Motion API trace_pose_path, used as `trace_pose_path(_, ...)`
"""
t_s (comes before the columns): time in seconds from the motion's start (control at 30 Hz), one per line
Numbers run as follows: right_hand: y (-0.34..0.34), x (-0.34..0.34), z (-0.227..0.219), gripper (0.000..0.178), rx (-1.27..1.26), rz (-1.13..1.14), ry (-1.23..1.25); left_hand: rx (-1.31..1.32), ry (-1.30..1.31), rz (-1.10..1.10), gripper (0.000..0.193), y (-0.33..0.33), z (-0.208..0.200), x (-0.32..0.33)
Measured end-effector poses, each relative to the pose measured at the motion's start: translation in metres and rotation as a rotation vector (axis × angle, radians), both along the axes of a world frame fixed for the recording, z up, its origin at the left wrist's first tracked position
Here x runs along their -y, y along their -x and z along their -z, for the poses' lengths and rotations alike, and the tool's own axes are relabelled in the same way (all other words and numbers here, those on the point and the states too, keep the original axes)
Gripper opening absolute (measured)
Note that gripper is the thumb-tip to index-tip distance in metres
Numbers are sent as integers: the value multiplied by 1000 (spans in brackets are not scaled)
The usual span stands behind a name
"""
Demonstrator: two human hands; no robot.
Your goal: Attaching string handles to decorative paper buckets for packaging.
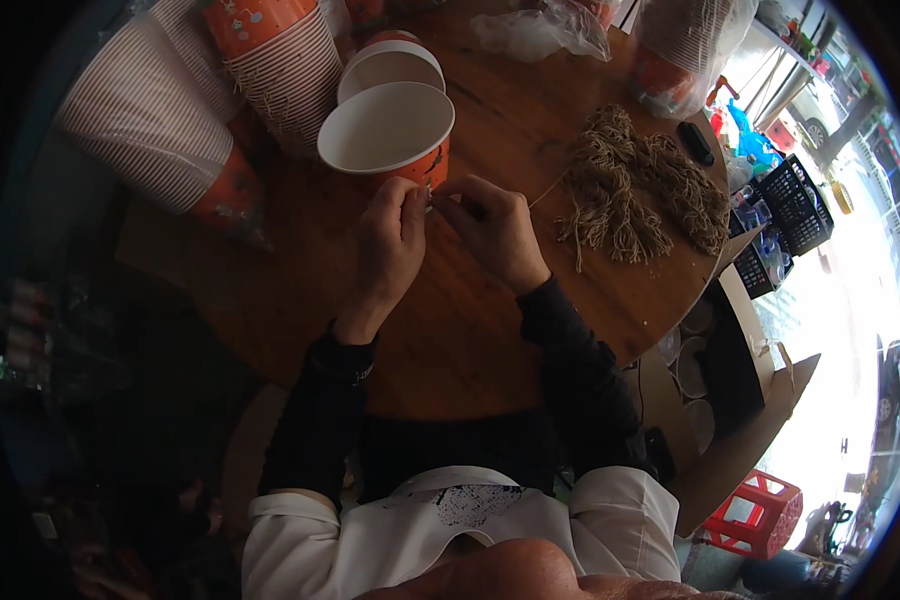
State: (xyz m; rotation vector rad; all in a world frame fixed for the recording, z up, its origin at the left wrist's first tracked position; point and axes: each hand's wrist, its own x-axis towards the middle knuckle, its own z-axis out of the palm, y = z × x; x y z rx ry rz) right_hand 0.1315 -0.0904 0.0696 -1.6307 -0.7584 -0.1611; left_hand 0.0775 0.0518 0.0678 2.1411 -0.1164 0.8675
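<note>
Both hands meet at the near side of an orange paper bucket (pixel 385 128) with a white inside, which stands upright on the table. My left hand (pixel 394 222) is closed in a pinch, thumb and forefinger at a tiny pale bit by the bucket's wall. Fingertip to fingertip with it, my right hand (pixel 495 225) pinches a thin twine (pixel 547 194). That strand runs off to the right, toward a loose tan heap of twine (pixel 625 185). Fingers partly hide the exact spot where the strand and the bucket meet.
Behind the bucket lies another bucket (pixel 395 72). Tall nested stacks of buckets (pixel 280 80) fill the left side, some in plastic bags (pixel 150 115). A bagged stack (pixel 675 60) and a small black object (pixel 695 143) sit right. An open carton (pixel 740 330) stands beside the round wooden table (pixel 450 330).
</note>
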Motion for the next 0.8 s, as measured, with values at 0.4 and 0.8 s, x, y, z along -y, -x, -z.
trace_pose_path(0.4,-12,6,2,14,-285,-114,4,135,-160,29,7,-4,10,-3)
trace_pose_path(0.8,-40,4,18,15,-626,-180,-618,153,-599,-80,35,-51,-44,-9)
